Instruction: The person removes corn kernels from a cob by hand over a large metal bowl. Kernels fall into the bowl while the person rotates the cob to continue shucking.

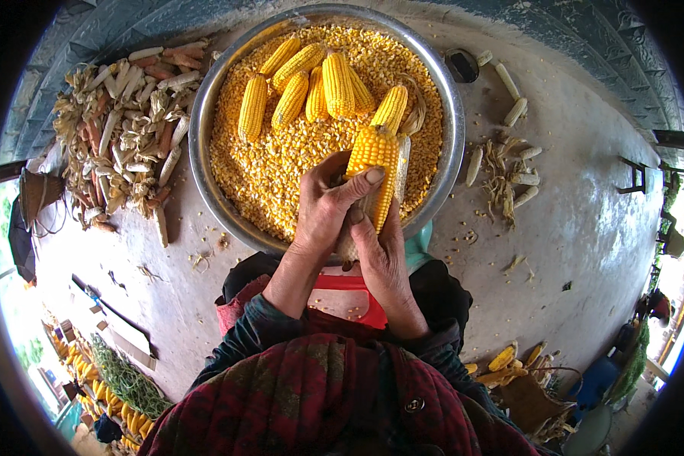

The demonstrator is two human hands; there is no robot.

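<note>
Both my hands grip a partly shelled ear of corn (371,149) over the near right part of a wide metal basin (200,171). My left hand (333,196) holds its left side, the thumb across the yellow kernels. Lower down, my right hand (376,242) closes round the right side and the near end. A bare corncob (347,242) shows between my palms, and a pale cob surface shows along the right of the ear; how these pieces lie together is partly hidden. Loose corn kernels (273,188) fill the basin, with several whole ears of corn (251,108) lying on them.
Bare cobs and dry husks (125,131) are heaped on the floor left of the basin. More cobs (524,178) and husks lie to its right. A red plastic stool (342,283) is between my legs. Corn ears (503,356) lie at lower right, beside a blue container (595,376).
</note>
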